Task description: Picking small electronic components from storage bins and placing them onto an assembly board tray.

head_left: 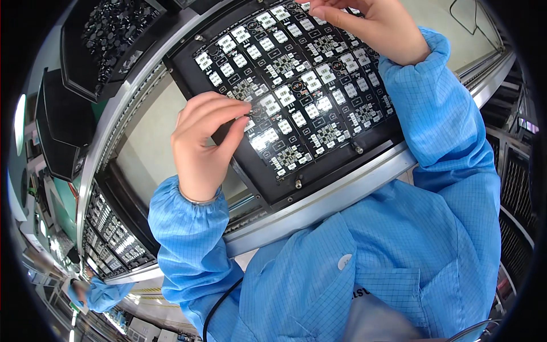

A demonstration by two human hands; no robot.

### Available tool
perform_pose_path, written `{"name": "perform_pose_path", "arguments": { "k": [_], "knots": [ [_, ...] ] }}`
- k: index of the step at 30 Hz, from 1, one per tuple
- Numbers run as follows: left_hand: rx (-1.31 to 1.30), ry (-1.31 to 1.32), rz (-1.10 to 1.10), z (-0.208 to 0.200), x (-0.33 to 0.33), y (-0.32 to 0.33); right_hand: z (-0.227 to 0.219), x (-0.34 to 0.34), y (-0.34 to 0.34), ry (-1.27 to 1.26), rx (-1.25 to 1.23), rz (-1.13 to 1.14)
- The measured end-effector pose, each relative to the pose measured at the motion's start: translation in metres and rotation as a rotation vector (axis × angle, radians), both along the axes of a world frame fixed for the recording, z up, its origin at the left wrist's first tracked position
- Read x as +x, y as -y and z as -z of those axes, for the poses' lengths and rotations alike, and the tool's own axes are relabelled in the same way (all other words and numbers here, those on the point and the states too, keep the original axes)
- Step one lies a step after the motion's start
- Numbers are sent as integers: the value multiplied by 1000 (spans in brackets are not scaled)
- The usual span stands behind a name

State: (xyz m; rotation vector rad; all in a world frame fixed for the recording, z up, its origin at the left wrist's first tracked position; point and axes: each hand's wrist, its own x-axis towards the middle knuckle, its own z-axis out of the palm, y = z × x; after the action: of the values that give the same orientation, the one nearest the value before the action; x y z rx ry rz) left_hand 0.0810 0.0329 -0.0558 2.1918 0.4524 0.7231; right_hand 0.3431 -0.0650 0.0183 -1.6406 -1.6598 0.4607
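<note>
A black panel of circuit boards [319, 117], crowded with white square parts and round marked spots, lies in a dark frame carrier [327, 171]. Over the panel's left edge, my left hand [202, 139] has its thumb and forefinger brought together above a round spot. Something small and dark shows at those fingertips, too small to name. My right hand [382, 25] reaches over the panel's far right part, thumb and fingers drawn close together. The picture's upper edge cuts off its fingertips, so anything pinched there is hidden.
A metal rail [325, 202] runs between the carrier and my body. At the far left, a black bin [117, 43] holds many small black round parts; another black bin [62, 128] stands nearer. More board panels [114, 233] lie at left, by a co-worker's blue sleeve [108, 293]. Dark racks [515, 188] stand at right.
</note>
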Motion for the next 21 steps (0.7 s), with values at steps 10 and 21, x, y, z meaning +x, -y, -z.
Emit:
{"name": "perform_pose_path", "arguments": {
  "k": [10, 21],
  "knots": [
    [321, -87, -8, -2, 0, 2, 6, 2, 0, -20, 16, -54],
    [463, -151, 34, -6, -2, -1, 9, -1, -3, -45, 8, -67]
  ]
}}
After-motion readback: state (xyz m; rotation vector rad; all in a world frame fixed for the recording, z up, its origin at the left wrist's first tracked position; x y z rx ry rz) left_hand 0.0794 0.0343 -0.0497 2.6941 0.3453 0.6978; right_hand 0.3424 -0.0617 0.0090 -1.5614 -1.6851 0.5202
